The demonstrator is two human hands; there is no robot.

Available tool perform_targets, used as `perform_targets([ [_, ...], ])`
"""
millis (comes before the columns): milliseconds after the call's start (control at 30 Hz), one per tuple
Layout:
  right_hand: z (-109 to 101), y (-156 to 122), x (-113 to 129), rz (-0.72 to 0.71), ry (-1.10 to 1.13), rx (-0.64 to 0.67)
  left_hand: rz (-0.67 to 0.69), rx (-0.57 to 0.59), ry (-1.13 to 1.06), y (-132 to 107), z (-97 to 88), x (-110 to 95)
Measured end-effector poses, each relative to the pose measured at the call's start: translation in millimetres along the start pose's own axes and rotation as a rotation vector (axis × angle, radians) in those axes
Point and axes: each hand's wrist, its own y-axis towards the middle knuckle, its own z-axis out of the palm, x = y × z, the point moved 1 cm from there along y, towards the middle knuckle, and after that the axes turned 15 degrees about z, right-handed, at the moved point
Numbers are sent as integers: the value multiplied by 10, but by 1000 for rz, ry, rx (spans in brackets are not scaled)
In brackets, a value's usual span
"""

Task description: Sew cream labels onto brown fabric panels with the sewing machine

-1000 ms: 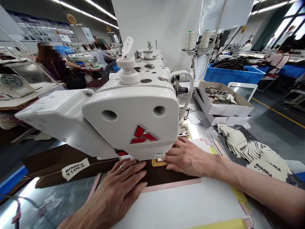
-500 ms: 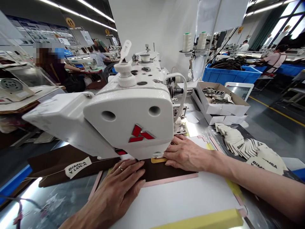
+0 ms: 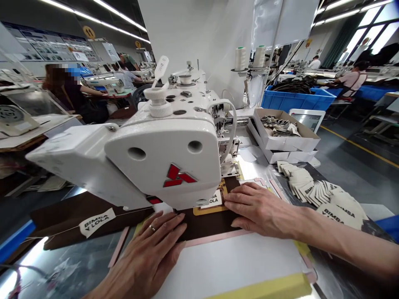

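Observation:
A strip of dark brown material [image 3: 205, 226] lies under the head of a white sewing machine [image 3: 165, 158]. My left hand [image 3: 156, 245], a ring on one finger, rests flat on the strip's left part with fingers stretched out. Flat on its right part lies my right hand [image 3: 264, 209], fingers extended beside a yellow frame [image 3: 204, 211]. Inside that frame shows a white printed label [image 3: 215, 200], partly hidden by the machine head. Another label [image 3: 97, 222] hangs on a thread over brown material at the left. The needle area is hidden.
Right of my arm, printed labels [image 3: 314, 189] are fanned out on a dark surface. Behind them stand stacked cardboard boxes [image 3: 286, 143] holding more labels, a screen [image 3: 307, 120] and a blue crate [image 3: 296, 97]. Thread cones [image 3: 240, 59] rise behind the machine. Other people work farther back.
My right hand has slid to the right, away from the machine head, uncovering the label in the yellow frame. My left hand stays at the strip's left part. The view has shifted slightly.

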Motion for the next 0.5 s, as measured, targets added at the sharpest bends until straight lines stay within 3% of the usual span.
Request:
perform_targets([
  [267,13,-215,227,56,56,18,-32,34,-27,-380,-82,-78],
  [500,97,149,379,-12,24,58,35,7,-22,68,-124,70],
])
